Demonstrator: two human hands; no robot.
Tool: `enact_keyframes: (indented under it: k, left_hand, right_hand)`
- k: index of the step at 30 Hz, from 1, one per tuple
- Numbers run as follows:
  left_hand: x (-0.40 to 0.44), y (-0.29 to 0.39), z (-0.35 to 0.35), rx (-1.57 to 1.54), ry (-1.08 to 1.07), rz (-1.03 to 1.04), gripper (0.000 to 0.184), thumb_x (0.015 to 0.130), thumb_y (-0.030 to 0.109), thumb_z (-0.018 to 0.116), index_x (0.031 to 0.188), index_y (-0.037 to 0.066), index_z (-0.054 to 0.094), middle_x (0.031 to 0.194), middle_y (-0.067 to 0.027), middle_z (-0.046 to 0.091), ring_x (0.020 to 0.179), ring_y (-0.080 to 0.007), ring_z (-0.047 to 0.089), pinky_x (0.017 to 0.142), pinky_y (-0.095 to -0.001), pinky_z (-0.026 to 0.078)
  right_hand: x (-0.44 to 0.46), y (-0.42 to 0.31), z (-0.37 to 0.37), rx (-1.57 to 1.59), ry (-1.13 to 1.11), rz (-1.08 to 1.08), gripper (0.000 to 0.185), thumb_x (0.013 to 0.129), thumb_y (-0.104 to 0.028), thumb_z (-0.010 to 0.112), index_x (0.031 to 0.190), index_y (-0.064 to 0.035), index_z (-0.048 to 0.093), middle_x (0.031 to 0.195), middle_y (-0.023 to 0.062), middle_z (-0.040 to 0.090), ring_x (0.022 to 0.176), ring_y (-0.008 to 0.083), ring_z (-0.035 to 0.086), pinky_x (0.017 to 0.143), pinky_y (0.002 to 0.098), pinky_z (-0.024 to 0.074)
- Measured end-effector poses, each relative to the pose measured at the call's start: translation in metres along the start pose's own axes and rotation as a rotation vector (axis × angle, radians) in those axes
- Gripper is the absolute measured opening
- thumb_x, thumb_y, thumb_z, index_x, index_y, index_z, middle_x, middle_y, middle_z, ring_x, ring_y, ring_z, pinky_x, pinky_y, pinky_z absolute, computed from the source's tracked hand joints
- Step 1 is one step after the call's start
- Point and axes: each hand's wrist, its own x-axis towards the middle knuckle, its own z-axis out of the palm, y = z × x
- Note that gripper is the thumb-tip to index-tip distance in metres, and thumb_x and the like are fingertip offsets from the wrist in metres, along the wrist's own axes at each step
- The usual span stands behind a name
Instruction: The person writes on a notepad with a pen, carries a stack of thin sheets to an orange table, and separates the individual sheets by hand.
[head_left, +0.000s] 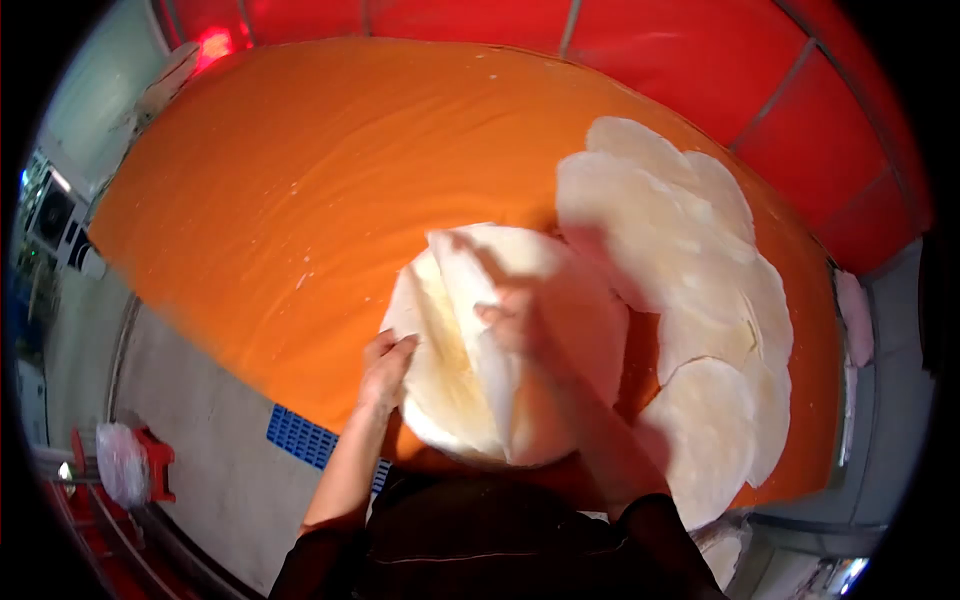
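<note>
A round stack of thin, pale flatbread sheets (580,320) lies in front of me on an orange covered table (300,160). The top flatbread sheet (465,290) is lifted and folded over on its left part, with a yellowish surface showing beside the fold. My right hand (515,320) is closed on the raised fold of that sheet; motion blurs it slightly. At the left rim of the stack, my left hand (385,370) pinches an edge between thumb and fingers. How many layers it holds I cannot tell.
Several overlapping flatbread rounds (690,260) spread along the table's right side. Red padded panels (680,60) stand behind the far edge. On the floor at left are a blue slatted mat (300,435) and a red stool (155,465) beside a plastic-wrapped bundle (122,465).
</note>
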Motion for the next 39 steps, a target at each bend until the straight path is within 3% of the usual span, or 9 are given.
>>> enact_keyframes:
  k: [5,11,15,17,20,23,28,31,39]
  left_hand:
    - [0.003,-0.017,-0.019,-0.048,-0.016,0.056,0.008,0.078,0.005,0.058,0.084,0.0,0.056,0.071,-0.0037,0.058,0.057,-0.0096,0.051,0.052,-0.022,0.042]
    - [0.005,-0.027,-0.021,0.441,0.372,0.711,0.031,0.071,-0.002,0.062,0.101,-0.002,0.051,0.084,-0.0093,0.059,0.079,-0.0156,0.057,0.069,-0.0247,0.047]
    - [0.002,0.005,-0.027,0.064,-0.125,-0.052,0.037,0.07,0.001,0.061,0.106,-0.002,0.051,0.095,-0.0119,0.059,0.086,-0.0199,0.058,0.076,-0.0316,0.048]
    - [0.01,0.014,-0.034,0.053,-0.187,-0.296,0.038,0.07,0.004,0.06,0.107,-0.001,0.051,0.099,-0.0116,0.059,0.087,-0.0209,0.058,0.076,-0.0342,0.048]
    - [0.018,0.028,-0.027,-0.015,-0.309,-0.461,0.033,0.072,0.006,0.057,0.104,-0.001,0.052,0.097,-0.0098,0.059,0.088,-0.023,0.057,0.077,-0.0406,0.048]
    - [0.025,0.026,-0.039,-0.17,-0.403,-0.541,0.034,0.072,0.003,0.055,0.105,0.0,0.05,0.095,-0.0095,0.058,0.09,-0.0235,0.056,0.079,-0.0427,0.046]
    - [0.017,0.027,-0.044,-0.398,-0.598,-0.5,0.048,0.07,-0.002,0.056,0.116,0.003,0.041,0.101,-0.0113,0.055,0.092,-0.0231,0.056,0.083,-0.0432,0.045]
    - [0.01,0.038,-0.013,-0.347,-0.644,-0.409,0.056,0.072,-0.006,0.058,0.121,0.005,0.034,0.107,-0.0115,0.052,0.095,-0.0213,0.055,0.083,-0.0396,0.046]
    - [0.022,0.048,-0.025,-0.182,-0.764,-0.357,0.064,0.068,-0.004,0.067,0.122,0.005,0.033,0.115,-0.0097,0.048,0.103,-0.0228,0.051,0.084,-0.0362,0.046]
  right_hand:
    - [-0.048,-0.089,-0.136,0.25,0.297,-0.343,0.029,0.081,-0.022,0.051,0.098,0.0013,0.053,0.087,0.0116,0.061,0.07,0.0229,0.059,0.063,0.0313,0.0483]
    - [-0.17,-0.053,-0.231,0.41,0.704,-0.543,0.03,0.08,-0.016,0.052,0.102,0.0046,0.051,0.093,0.0118,0.06,0.076,0.0214,0.059,0.066,0.0303,0.0501]
    - [-0.217,0.083,-0.244,0.509,1.012,-0.108,0.039,0.078,-0.017,0.059,0.108,0.005,0.05,0.095,0.0125,0.059,0.078,0.0209,0.059,0.069,0.033,0.0504]
    - [-0.237,0.163,-0.229,0.552,0.987,0.049,0.034,0.079,-0.018,0.058,0.105,0.0024,0.052,0.092,0.0124,0.06,0.073,0.0206,0.06,0.066,0.0329,0.051]
    - [-0.254,0.206,-0.214,-0.324,0.967,0.552,0.03,0.08,-0.007,0.051,0.108,0.0054,0.051,0.09,0.0132,0.062,0.076,0.0218,0.061,0.064,0.0306,0.0493]
    - [-0.242,0.154,-0.178,-0.756,0.916,0.402,0.032,0.079,-0.007,0.051,0.109,0.0021,0.052,0.09,0.0147,0.063,0.075,0.0238,0.061,0.064,0.0322,0.0486]
    - [-0.131,0.108,-0.082,-0.14,0.418,-0.077,0.057,0.075,-0.028,0.06,0.121,-0.0008,0.04,0.112,0.017,0.047,0.097,0.0266,0.048,0.082,0.0359,0.0399]
    - [-0.087,0.029,0.02,-0.901,0.435,-0.483,0.087,0.065,-0.048,0.069,0.126,0.0012,0.032,0.123,0.02,0.039,0.116,0.0306,0.036,0.098,0.038,0.0286]
    - [-0.038,0.031,0.075,0.067,0.226,-0.037,0.08,0.066,-0.026,0.073,0.128,-0.002,0.028,0.123,0.0174,0.039,0.11,0.0253,0.043,0.088,0.0357,0.0394]
